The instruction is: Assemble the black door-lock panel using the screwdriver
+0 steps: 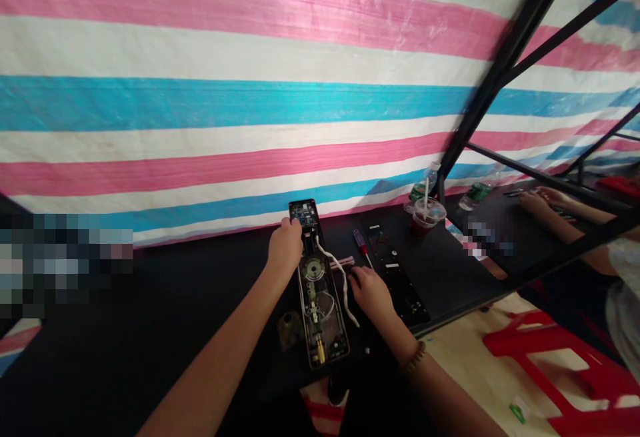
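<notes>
A long, narrow black housing [325, 294], like an opened electronic door lock, lies on the dark table with its inside facing up. A circuit board [303, 214], a round part and a brass-coloured cylinder show within it. My left hand [286, 247] is closed on the housing's upper left edge, below the board. A white cable [345, 284] runs from the housing's upper part over its right side. My right hand [373, 294] is beside the cable, its fingers curled near a thin pinkish object [343, 263]; what they hold is hidden.
A screwdriver [361, 244] lies right of the housing, beside a long black panel [397, 277]. A small dull metal piece [290, 330] sits at left. Behind stand a drink cup [429, 217] and a bottle [419, 190]. Another person's hands [537, 200] work at the right, near a red stool [545, 350].
</notes>
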`<action>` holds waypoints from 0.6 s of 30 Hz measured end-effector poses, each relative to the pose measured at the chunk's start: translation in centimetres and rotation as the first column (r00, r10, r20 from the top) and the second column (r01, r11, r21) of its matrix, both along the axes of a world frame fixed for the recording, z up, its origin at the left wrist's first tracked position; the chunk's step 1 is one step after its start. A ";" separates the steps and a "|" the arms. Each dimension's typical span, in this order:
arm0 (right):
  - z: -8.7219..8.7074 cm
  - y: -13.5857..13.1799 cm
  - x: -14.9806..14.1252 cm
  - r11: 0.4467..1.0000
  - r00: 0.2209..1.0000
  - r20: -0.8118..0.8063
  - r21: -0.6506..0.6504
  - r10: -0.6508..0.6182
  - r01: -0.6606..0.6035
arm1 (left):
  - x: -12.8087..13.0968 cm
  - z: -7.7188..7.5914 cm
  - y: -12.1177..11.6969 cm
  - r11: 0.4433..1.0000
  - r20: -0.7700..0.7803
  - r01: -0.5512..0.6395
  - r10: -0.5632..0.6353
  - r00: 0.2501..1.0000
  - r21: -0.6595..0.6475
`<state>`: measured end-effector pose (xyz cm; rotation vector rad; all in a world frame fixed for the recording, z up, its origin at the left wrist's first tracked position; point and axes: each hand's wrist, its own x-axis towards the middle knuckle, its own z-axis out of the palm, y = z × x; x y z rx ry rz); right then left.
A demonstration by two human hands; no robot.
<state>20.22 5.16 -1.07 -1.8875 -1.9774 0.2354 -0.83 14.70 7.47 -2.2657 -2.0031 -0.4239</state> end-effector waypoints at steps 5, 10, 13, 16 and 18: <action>4.3 0.6 -2.9 0.974 0.997 -0.074 0.226 -0.005 0.022 | -0.3 0.8 0.0 0.998 0.085 -0.051 0.049 0.995 0.025; 6.3 3.8 -8.0 0.932 0.967 -0.029 0.276 0.253 -0.236 | -2.6 0.6 -2.2 0.967 0.642 -0.213 0.076 0.763 0.140; 6.0 5.6 -9.6 0.947 0.962 -0.031 0.188 0.272 -0.261 | -2.8 -1.9 -6.0 0.960 0.806 -0.280 0.153 0.572 0.017; 5.9 6.3 -10.3 0.967 0.966 -0.097 0.114 0.239 -0.228 | -1.0 -5.4 -10.6 0.985 0.841 -0.160 0.136 0.524 -0.060; 6.2 6.4 -10.7 0.979 0.969 -0.146 0.080 0.199 -0.189 | 1.0 -7.4 -13.2 0.995 0.841 -0.081 0.095 0.533 -0.061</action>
